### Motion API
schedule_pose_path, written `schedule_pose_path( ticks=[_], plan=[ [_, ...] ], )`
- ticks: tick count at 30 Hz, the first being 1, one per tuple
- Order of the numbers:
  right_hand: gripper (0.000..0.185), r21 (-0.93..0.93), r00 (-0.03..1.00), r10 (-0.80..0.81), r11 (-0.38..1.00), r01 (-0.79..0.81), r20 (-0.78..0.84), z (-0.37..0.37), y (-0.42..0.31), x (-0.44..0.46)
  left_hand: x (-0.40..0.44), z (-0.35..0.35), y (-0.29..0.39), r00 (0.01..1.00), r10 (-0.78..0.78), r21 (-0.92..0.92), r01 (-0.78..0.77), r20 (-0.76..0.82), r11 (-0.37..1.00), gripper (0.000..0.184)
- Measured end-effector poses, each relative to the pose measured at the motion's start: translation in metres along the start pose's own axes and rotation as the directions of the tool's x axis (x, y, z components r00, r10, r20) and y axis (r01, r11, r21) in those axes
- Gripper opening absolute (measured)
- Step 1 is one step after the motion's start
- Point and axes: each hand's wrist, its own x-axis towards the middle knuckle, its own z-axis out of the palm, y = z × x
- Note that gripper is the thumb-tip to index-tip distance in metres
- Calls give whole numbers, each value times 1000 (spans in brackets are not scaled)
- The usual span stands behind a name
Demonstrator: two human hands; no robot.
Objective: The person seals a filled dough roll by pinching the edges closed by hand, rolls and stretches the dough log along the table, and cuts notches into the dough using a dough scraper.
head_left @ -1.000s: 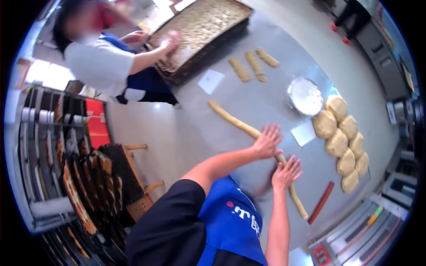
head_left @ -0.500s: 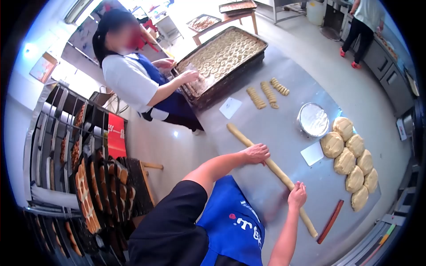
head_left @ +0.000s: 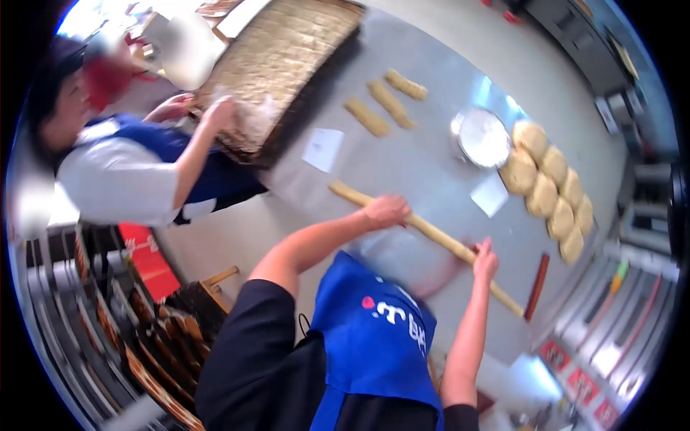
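Observation:
A long dough rope [head_left: 438,235] lies slantwise across the metal table [head_left: 431,65]. My left hand [head_left: 388,212] is closed round its upper part, fingers curled. Lower down, my right hand [head_left: 486,260] grips the same rope between thumb and fingers. The rope's thin end reaches toward a reddish-brown stick [head_left: 537,287]. A white scraper [head_left: 489,194] lies beyond the rope, near a round metal bowl of white powder [head_left: 483,137]. Several dough rounds [head_left: 540,195] sit in rows at the table's right edge.
Three short ridged dough pieces [head_left: 389,103] and a white card [head_left: 323,149] lie toward the back. A co-worker [head_left: 122,172] works at a large tray [head_left: 269,65] at the upper left. Racks of baked goods [head_left: 108,323] stand at the lower left.
My hands have gone from lying flat on the dough rope, fingers spread, to being closed on it. The view has shifted and tilted. The co-worker's hands stay at the tray.

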Motion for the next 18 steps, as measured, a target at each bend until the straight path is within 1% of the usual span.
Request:
schedule_pose_path(
  ticks=[1, 2, 3, 4, 5, 6, 7, 8, 10, 12, 14, 15, 16, 17, 18],
  plan=[
    [76, -2, 995, -48, 999, 48, -88, 11, 12, 6, 0, -11, 2, 1000, -14, -6, 14, -19, 1000, 51],
    [59, 32, 999, -8, 999, 7, 31, -6, -3, 0, -6, -28, 7, 999, -32, -13, 31, -30, 999, 50],
    [71, 17, 1000, 10, 1000, -10, 7, -10, -13, -4, -13, -34, 5, 997, -28, 49, 32, -72, 998, 51],
    [72, 7, 999, 25, 1000, -25, -21, -10, -15, -6, -19, -36, 1, 992, -29, 117, 44, -121, 992, 52],
    [73, 0, 999, 26, 1000, -26, -48, -9, -17, -6, -21, -36, -1, 994, 1, 89, 9, -108, 996, 52],
    [73, -15, 997, 56, 998, -57, -55, -11, -19, -9, -24, -34, -3, 997, -36, 94, 43, -73, 995, 54],
    [75, 8, 996, 67, 998, -66, -59, -12, -22, -9, -23, -33, -3, 996, -80, 109, 84, -41, 991, 56],
    [76, 36, 996, 69, 997, -67, -60, -14, -27, -9, -19, -33, -5, 997, -71, 98, 75, -36, 992, 56],
    [76, 28, 994, 98, 995, -97, -40, -20, -36, -13, -18, -38, -8, 997, -75, 64, 73, 33, 995, 61],
    [75, 24, 994, 110, 994, -110, -23, -15, -44, -9, -26, -57, -10, 997, -73, 81, 72, 15, 994, 62],
    [69, -132, 976, 216, 967, -216, -16, 0, -40, -3, -23, -75, 3, 998, -62, 94, 63, -12, 994, 64],
    [60, -185, 985, 170, 968, -171, -21, 3, -64, -12, -20, -82, 13, 989, -150, 68, 149, 1, 986, 67],
    [56, -161, 994, 94, 982, -101, -55, 15, -80, -16, -18, -86, 18, 970, -244, 46, 243, 20, 969, 70],
    [56, -161, 995, -46, 987, 30, -94, 28, -100, -23, -7, -83, 29, 965, -257, -39, 259, 50, 965, 71],
    [56, -153, 973, -191, 973, 171, -129, 39, -121, -29, 9, -77, 42, 957, -279, -113, 287, 78, 951, 72]
  ],
)
